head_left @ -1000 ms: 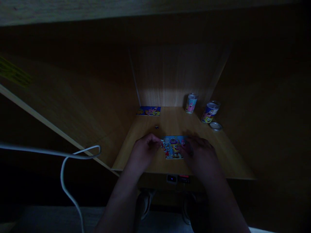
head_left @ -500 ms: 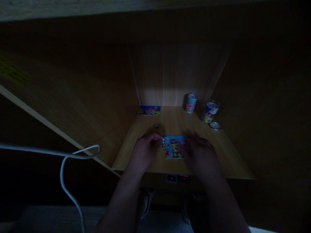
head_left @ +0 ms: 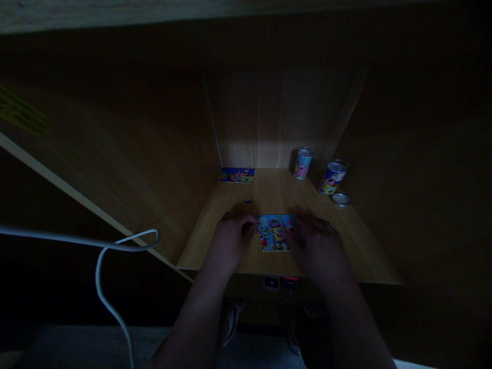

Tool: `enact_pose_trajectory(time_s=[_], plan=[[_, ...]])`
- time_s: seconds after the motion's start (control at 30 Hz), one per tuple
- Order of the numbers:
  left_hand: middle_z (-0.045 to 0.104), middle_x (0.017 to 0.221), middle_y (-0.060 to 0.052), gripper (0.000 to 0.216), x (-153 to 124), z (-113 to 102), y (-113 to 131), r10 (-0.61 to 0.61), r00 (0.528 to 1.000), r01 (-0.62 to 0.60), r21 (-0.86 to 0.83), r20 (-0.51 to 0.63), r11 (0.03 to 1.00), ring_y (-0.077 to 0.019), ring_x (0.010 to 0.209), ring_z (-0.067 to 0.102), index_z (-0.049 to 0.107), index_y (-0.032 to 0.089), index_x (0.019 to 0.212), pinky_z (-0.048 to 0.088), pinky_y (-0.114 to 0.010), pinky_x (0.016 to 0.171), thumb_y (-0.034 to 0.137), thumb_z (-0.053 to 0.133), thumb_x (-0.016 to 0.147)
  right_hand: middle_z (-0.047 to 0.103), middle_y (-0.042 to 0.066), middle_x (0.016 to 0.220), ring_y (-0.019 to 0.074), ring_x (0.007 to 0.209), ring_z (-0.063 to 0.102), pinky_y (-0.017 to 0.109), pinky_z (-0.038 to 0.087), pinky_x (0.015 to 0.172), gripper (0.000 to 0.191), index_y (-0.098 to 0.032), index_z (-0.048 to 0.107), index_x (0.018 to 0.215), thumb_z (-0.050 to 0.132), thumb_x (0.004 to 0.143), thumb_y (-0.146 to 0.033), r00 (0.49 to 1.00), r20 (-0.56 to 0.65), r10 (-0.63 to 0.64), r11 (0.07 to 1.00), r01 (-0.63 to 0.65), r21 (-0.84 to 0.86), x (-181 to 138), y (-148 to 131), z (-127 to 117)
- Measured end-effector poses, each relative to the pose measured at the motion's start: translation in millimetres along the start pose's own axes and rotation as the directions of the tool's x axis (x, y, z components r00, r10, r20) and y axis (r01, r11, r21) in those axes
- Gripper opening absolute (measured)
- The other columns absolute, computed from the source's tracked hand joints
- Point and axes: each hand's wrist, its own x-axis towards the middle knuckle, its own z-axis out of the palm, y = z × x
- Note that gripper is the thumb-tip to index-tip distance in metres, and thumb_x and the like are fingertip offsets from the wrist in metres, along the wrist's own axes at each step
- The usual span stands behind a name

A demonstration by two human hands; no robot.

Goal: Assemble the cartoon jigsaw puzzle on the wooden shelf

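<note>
A cartoon jigsaw puzzle [head_left: 273, 233] lies flat on the wooden shelf, its left edge stepped and uneven at the lower corner. My left hand [head_left: 233, 233] has thumb and fingertips pinched at the puzzle's upper left edge, on a puzzle piece that they mostly cover. On the right side of the picture, my right hand [head_left: 317, 243] rests with its thumb and fingers closed over the edge, holding it. A single loose piece [head_left: 248, 201] lies just beyond my left hand.
A blue cartoon picture card [head_left: 236, 175] lies at the back left. Two cartoon cans, a light blue one [head_left: 303, 164] and a dark blue one [head_left: 332, 178], stand at the back right beside a round lid [head_left: 341, 199]. Side panels enclose the shelf; a white cable [head_left: 102, 277] hangs left.
My left fingertips have shifted slightly at the puzzle's upper left corner, and more of the picture shows there. My right hand stays in place.
</note>
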Motion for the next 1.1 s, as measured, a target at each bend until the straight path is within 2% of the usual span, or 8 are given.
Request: enact_pose_trajectory(time_s=[0.2, 0.4, 0.57, 0.63, 0.73, 0.8, 0.9, 1.1], plan=[[0.084, 0.107, -0.006, 0.02, -1.0, -0.1, 2.5, 0.087, 0.996, -0.088, 0.043, 0.029, 0.995, -0.0298, 0.107, 0.076, 0.087, 0.029, 0.101, 0.059, -0.047, 0.1, 0.016, 0.073, 0.101, 0.074, 0.014, 0.148, 0.0369, 0.136, 0.065, 0.057, 0.05, 0.118, 0.046, -0.021, 0.075, 0.138, 0.061, 0.109, -0.055, 1.0, 0.012, 0.004, 1.0, -0.004, -0.014, 0.2, -1.1, -1.7], [0.081, 0.111, -0.009, 0.025, -4.3, -1.1, 10.4, 0.1, 0.995, -0.102, 0.122, 0.019, 0.987, -0.0317, 0.109, 0.074, 0.088, 0.028, 0.104, 0.058, -0.05, 0.102, 0.011, 0.069, 0.099, 0.076, 0.014, 0.145, 0.0375, 0.133, 0.066, 0.056, 0.051, 0.117, 0.044, -0.022, 0.076, 0.137, 0.06, 0.11, -0.053, 1.0, 0.008, -0.006, 1.0, 0.006, -0.019, 0.6, -0.7, -1.6], [0.08, 0.124, -0.014, 0.047, -4.7, -10.1, -1.4, 0.009, 0.997, 0.007, 0.189, -0.083, 0.982, -0.036, 0.118, 0.071, 0.083, 0.021, 0.124, 0.058, -0.051, 0.107, -0.001, 0.064, 0.087, 0.075, 0.012, 0.147, 0.0383, 0.133, 0.066, 0.058, 0.051, 0.117, 0.045, -0.022, 0.075, 0.137, 0.06, 0.11, -0.054, 1.0, -0.003, -0.005, 1.0, 0.005, -0.011, -0.2, 0.5, -0.2], [0.079, 0.125, -0.016, 0.05, -3.9, -16.3, -9.1, -0.039, 0.993, 0.063, 0.233, -0.108, 0.971, -0.0374, 0.118, 0.071, 0.082, 0.019, 0.125, 0.058, -0.052, 0.107, -0.001, 0.066, 0.082, 0.074, 0.013, 0.149, 0.0385, 0.136, 0.065, 0.059, 0.051, 0.118, 0.046, -0.021, 0.075, 0.137, 0.06, 0.11, -0.055, 1.0, -0.011, -0.008, 1.0, 0.008, -0.006, -0.6, 1.1, 0.6], [0.08, 0.124, -0.015, 0.038, -3.0, -22.2, -17.4, -0.047, 0.992, 0.071, 0.219, -0.113, 0.973, -0.035, 0.115, 0.073, 0.084, 0.02, 0.119, 0.058, -0.05, 0.107, 0.005, 0.067, 0.089, 0.075, 0.013, 0.146, 0.0382, 0.136, 0.065, 0.059, 0.051, 0.118, 0.046, -0.021, 0.075, 0.136, 0.059, 0.11, -0.055, 1.0, -0.017, -0.012, 1.0, 0.012, 0.0, -0.7, 1.8, 1.6], [0.081, 0.118, -0.013, 0.023, -2.8, -22.2, -19.6, -0.021, 0.996, 0.037, 0.177, -0.091, 0.983, -0.0327, 0.111, 0.074, 0.085, 0.023, 0.113, 0.058, -0.048, 0.105, 0.017, 0.067, 0.099, 0.076, 0.014, 0.144, 0.0381, 0.134, 0.066, 0.059, 0.051, 0.116, 0.045, -0.022, 0.076, 0.136, 0.06, 0.11, -0.055, 1.0, -0.02, -0.014, 1.0, 0.015, 0.002, -0.4, 1.9, 1.8], [0.08, 0.113, -0.01, 0.017, -2.5, -19.1, -19.8, 0.021, 0.999, -0.013, 0.158, -0.049, 0.987, -0.0318, 0.11, 0.073, 0.086, 0.026, 0.107, 0.057, -0.049, 0.104, 0.033, 0.071, 0.104, 0.076, 0.014, 0.145, 0.0388, 0.135, 0.066, 0.06, 0.052, 0.116, 0.046, -0.021, 0.076, 0.136, 0.06, 0.109, -0.055, 1.0, -0.017, -0.017, 1.0, 0.017, -0.004, -0.1, 1.7, 1.2], [0.081, 0.112, -0.008, 0.008, -1.0, -17.5, -21.2, 0.007, 1.0, -0.005, 0.118, -0.017, 0.993, -0.0321, 0.109, 0.074, 0.083, 0.026, 0.1, 0.055, -0.048, 0.101, 0.031, 0.078, 0.099, 0.075, 0.015, 0.146, 0.0378, 0.134, 0.066, 0.059, 0.051, 0.117, 0.046, -0.021, 0.075, 0.137, 0.06, 0.11, -0.055, 1.0, -0.012, -0.014, 1.0, 0.014, -0.002, -0.7, 1.3, 0.3]])
